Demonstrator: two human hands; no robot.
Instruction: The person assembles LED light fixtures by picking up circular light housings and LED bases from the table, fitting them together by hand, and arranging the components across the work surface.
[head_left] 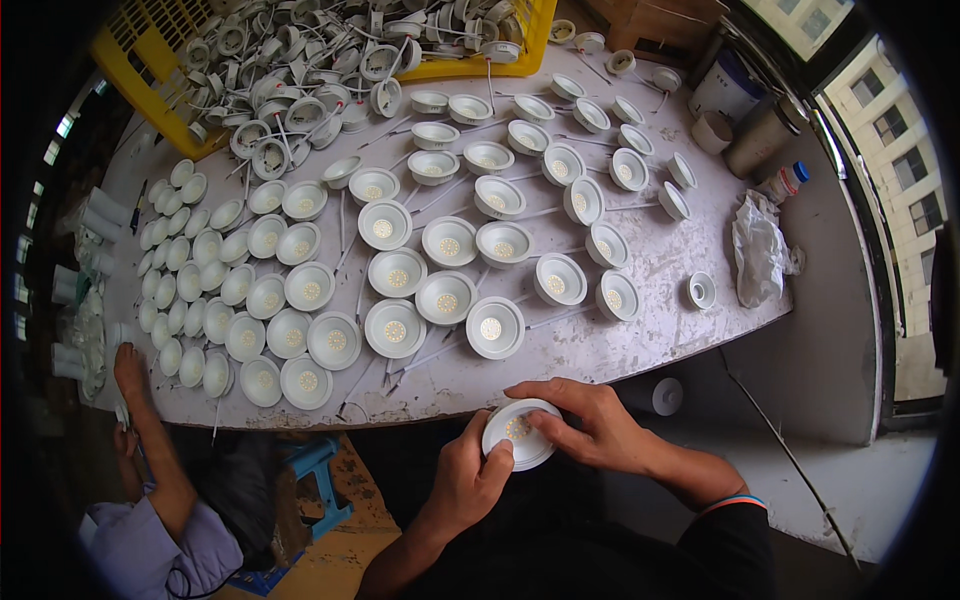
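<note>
Between my two hands, just off the table's front edge, is a round white LED downlight with a ring of small yellowish chips at its centre. My left hand grips its left rim, thumb on the face. From the right, my right hand wraps the far rim, its thumb reaching over the inside near the chips. The lamp's underside is hidden. Closest to my hands on the table lies another white downlight, face up, among many similar ones in rows, several with short white cables.
A yellow crate heaped with white lamp housings stands at the back left. A small white ring, a crumpled plastic bag and a metal flask are on the right. At left, a co-worker's arm touches the table.
</note>
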